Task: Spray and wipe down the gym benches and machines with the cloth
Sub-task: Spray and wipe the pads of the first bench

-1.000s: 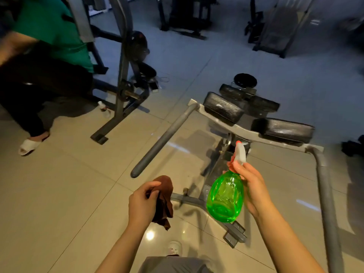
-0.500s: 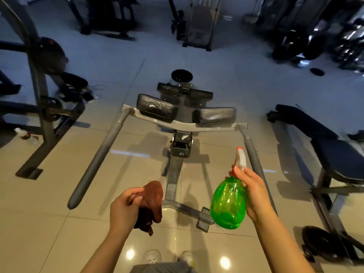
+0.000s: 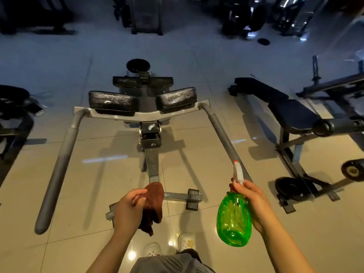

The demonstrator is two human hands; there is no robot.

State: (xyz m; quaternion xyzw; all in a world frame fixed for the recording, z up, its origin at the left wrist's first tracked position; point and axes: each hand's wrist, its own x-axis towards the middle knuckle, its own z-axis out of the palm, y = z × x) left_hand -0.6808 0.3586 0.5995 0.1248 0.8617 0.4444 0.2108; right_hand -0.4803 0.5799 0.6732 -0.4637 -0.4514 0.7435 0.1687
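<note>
My left hand (image 3: 129, 208) grips a bunched brown cloth (image 3: 154, 205) that hangs down from its fingers. My right hand (image 3: 253, 203) holds a green spray bottle (image 3: 234, 219) by its neck, with the white nozzle (image 3: 238, 172) upright and pointing away. Straight ahead stands a grey machine (image 3: 150, 156) with two black pads (image 3: 113, 102) on a crossbar and two long padded handles (image 3: 57, 170) reaching toward me. Both hands hover low, near the machine's foot bar.
A black adjustable bench (image 3: 289, 111) stands to the right with a weight plate (image 3: 291, 187) at its base. A rack (image 3: 13, 115) sits at the left edge. Dark machines line the far wall. My shoes (image 3: 169, 246) stand on beige floor tiles.
The view has swung right and centred on the grey machine. The person in green and the left rack have left view, and the bench on the right came in. Both hands keep their holds.
</note>
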